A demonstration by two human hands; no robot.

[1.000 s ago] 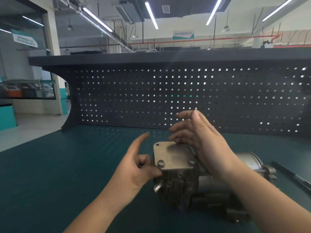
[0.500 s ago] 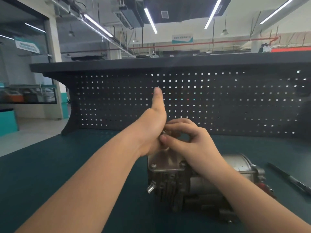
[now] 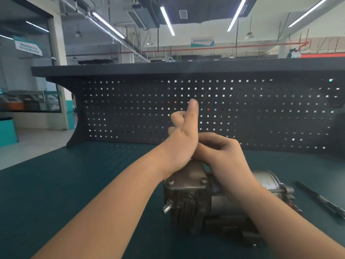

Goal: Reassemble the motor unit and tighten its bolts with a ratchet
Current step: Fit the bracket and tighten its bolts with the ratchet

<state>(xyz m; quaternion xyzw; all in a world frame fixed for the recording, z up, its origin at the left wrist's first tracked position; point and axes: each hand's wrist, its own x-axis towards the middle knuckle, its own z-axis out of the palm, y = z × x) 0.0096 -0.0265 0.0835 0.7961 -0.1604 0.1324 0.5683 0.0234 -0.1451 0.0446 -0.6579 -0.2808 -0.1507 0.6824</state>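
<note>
The left hand is reaching in from the lower left, forearm raised over the surface. Its thumb is pointing straight up and its fingers are curling away from the camera; the heel of the hand is sitting just above the far edge of the motor unit. Whether this grip has hold of anything cannot be told, as the palm side is hidden.

The right hand is coming in from the lower right, with its fingers bending toward the left hand and touching it at the base of the thumb. The fingertips are hidden behind the left hand, so the state of this grip cannot be told either.

The motor unit is lying on its side on the green surface, directly under both hands. Its flat cover plate is facing up, with two bolt heads showing at the near corners. A short metal stub is projecting from the near left face.

A long dark tool is lying on the surface to the right, apart from the motor unit. A perforated back panel is standing behind.
</note>
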